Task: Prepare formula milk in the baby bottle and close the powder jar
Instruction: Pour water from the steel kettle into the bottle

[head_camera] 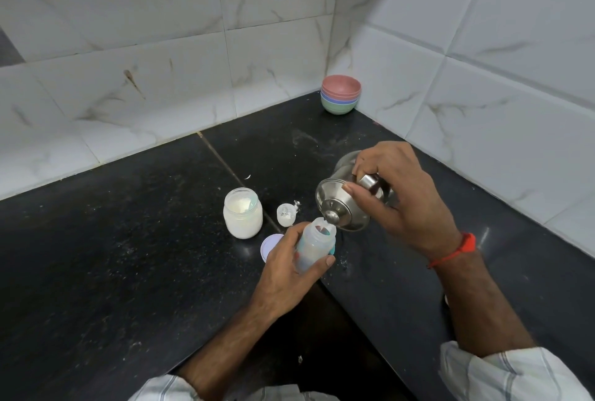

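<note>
Black stone counter (128, 256) runs into a corner of white marbled wall tiles (161, 46). Leftmost of the things on it stands the powder jar (242, 212), upright and uncovered, with white powder inside. Just near and right of it lies a round pale purple lid (269, 246), flat on the counter and partly hidden by the left hand (286, 268). Right of the jar, a small clear scoop (286, 213) dusted with powder rests on the counter. The left hand has its fingers and thumb wrapped round the baby bottle (317, 244), holding it tilted slightly, mouth open upward, just above the counter's near edge. Touching or just over the bottle's mouth is the spout end of a steel kettle (343, 207), tipped steeply toward the bottle. The right hand (399, 194) clamps the kettle by its handle, thumb pressed on the lid; a red thread circles that wrist. Far back in the corner sits a stack of pastel bowls (340, 94), well apart from everything else.
</note>
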{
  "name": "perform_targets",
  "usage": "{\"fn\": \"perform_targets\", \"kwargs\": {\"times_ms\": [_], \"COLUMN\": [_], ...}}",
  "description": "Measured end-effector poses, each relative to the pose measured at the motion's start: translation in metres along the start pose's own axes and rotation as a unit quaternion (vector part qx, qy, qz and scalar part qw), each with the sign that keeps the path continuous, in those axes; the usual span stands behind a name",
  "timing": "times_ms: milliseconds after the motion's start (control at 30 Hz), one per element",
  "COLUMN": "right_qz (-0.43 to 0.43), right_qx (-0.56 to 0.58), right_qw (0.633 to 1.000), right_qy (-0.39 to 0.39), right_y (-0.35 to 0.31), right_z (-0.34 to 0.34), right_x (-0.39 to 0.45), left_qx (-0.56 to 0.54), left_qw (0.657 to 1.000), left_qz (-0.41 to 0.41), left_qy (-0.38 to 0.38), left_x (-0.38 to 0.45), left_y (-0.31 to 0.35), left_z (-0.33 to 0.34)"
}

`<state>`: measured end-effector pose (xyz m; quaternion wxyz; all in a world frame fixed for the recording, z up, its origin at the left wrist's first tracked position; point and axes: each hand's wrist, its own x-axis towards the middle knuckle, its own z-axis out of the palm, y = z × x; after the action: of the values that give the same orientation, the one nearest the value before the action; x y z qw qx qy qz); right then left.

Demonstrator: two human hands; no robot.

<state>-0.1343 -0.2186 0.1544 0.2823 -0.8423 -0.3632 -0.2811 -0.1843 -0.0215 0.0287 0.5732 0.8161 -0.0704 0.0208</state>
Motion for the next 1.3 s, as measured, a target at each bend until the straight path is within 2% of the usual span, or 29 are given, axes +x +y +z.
{"fn": "perform_targets", "kwargs": {"times_ms": [300,767,1300], "right_qz": [-0.028,-0.053,-0.077], "right_qx": [-0.048,-0.050,-0.046], "right_qw": [0.998,0.997,0.994], "right_qy": [-0.016,-0.006,-0.055], "right_y": [0.001,-0.002,-0.004], "right_z": [0.000,-0.005,-0.006], "right_x": [0.000,0.003,0.014], "left_qx": [0.005,0.003,0.032], "left_qw": [1.000,1.000,0.999], "left_qz": [0.013,0.016,0.015], "left_qy": [0.005,0.013,0.018], "left_x": [0.000,0.002,0.005], "left_y": [-0.004,-0.009,-0.009], "left_z": [0.000,0.007,0.010]}}
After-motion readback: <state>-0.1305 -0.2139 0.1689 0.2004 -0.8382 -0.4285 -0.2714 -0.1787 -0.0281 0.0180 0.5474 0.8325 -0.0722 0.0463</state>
